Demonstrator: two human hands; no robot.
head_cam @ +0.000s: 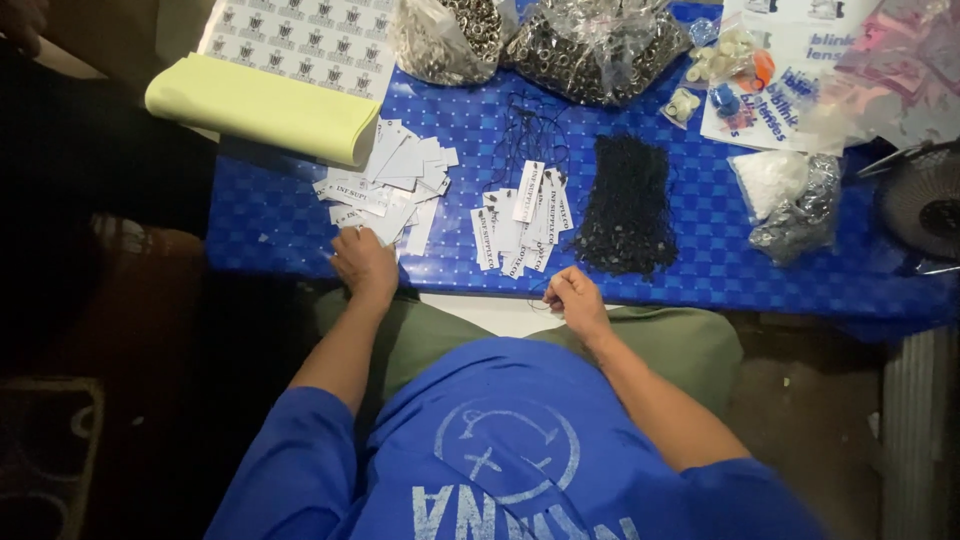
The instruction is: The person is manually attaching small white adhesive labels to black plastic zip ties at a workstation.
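With the left hand [364, 264] resting flat, fingers spread, on the loose heap of white paper tags [388, 185], and the right hand [574, 297] pinching a thin black string [538, 291], best lift one tag only

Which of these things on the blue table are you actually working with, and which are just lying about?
In hand:
left hand on loose white tags
right hand pinching a thin black string
strung tags
black string pile

Lying about:
yellow paper roll
bags of metal eyelets
small fan
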